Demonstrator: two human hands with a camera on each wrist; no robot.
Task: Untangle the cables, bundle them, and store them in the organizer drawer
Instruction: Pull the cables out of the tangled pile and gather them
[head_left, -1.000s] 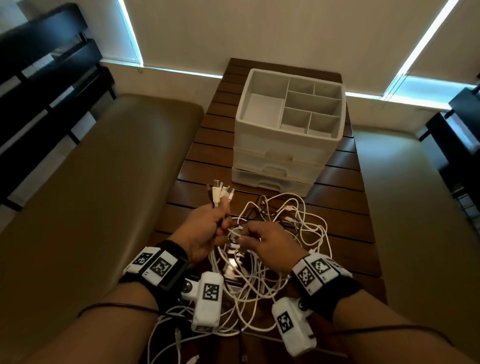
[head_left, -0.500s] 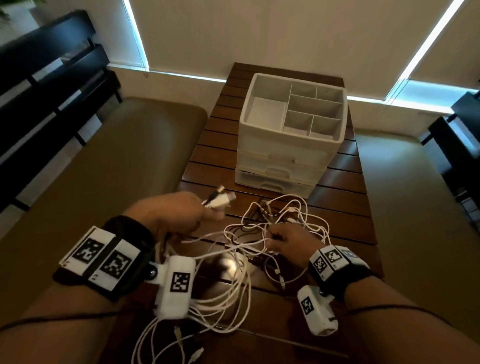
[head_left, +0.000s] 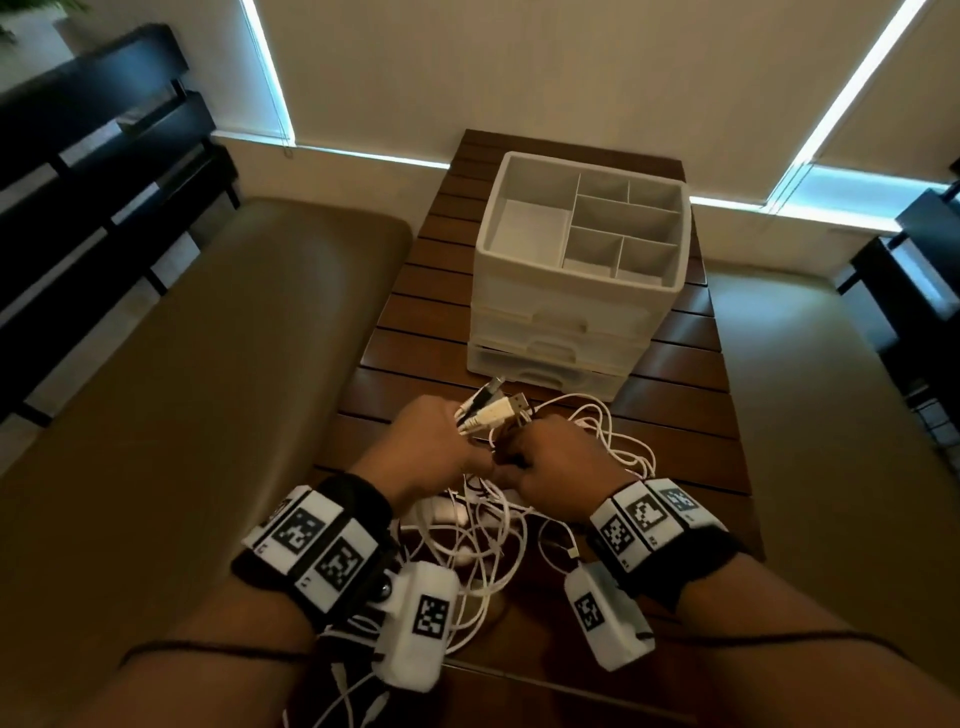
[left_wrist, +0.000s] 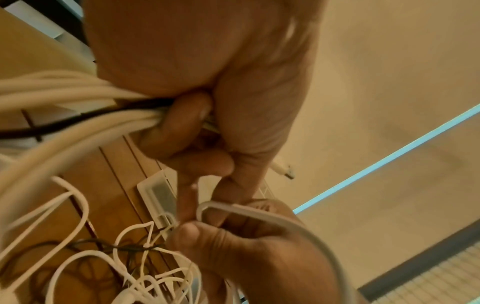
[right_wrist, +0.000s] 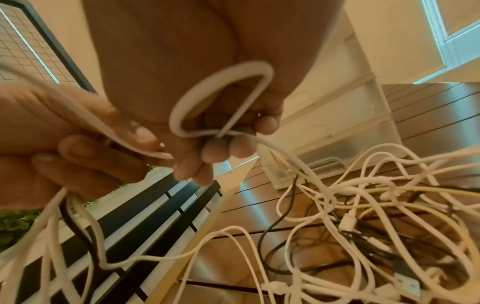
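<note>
A tangle of white and black cables (head_left: 483, 535) lies on the wooden table (head_left: 415, 322) in front of the white organizer (head_left: 576, 280). My left hand (head_left: 431, 447) grips a bunch of cables, and their plug ends (head_left: 493, 408) stick out toward the organizer. In the left wrist view its curled fingers (left_wrist: 182, 123) clamp several white strands and one black strand. My right hand (head_left: 550, 462) is close beside it and pinches a loop of white cable (right_wrist: 221, 102) with its fingertips (right_wrist: 215, 152). The organizer's drawers (head_left: 550, 358) look closed.
A tan padded bench (head_left: 197, 415) flanks the table on the left, another bench (head_left: 841, 426) on the right. Black slatted furniture (head_left: 93, 171) stands at far left. The organizer's top tray (head_left: 582, 223) has several empty compartments. Cables hang over the table's near edge (head_left: 353, 691).
My left hand has swung back in from the left with the plug ends, and my right hand has lifted off the pile. The two hands now meet over the tangle.
</note>
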